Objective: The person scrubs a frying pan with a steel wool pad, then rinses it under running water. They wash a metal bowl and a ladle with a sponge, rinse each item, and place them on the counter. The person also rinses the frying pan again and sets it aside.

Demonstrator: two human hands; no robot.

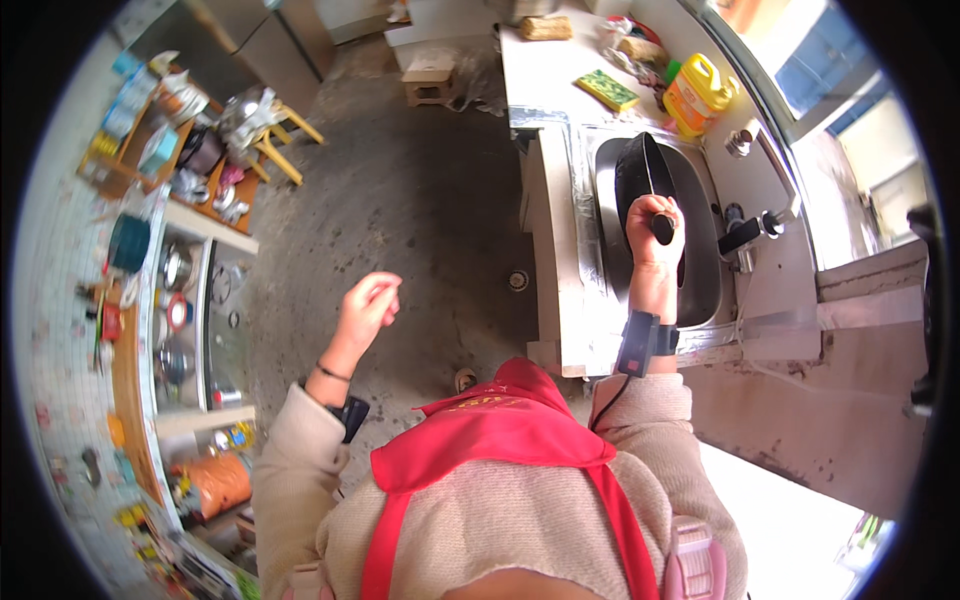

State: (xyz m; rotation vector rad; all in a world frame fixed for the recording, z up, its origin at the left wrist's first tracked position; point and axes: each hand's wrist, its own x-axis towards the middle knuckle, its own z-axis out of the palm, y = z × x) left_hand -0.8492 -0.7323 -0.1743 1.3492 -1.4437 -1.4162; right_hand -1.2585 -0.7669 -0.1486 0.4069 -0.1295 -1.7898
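My right hand (655, 229) is closed around the handle of a dark pan (636, 166), which is tilted on its side over the stainless steel sink (701, 296). My left hand (371, 300) hangs over the floor, well away from the sink, with its fingers curled loosely and nothing visible in them. A green and yellow sponge (607, 91) lies on the white counter beyond the sink. Beside the sink's far corner stands a yellow jug (697, 94) with a handle. The black-ended faucet (750, 231) is right of the pan.
The counter edge (551, 255) runs between me and the sink. A plastic stool (430, 79) stands on the concrete floor (420, 187) ahead. On the left are a yellow-legged stool (281, 154) bearing a pot, crowded shelves and a cabinet with pots (178, 266). A window is at right.
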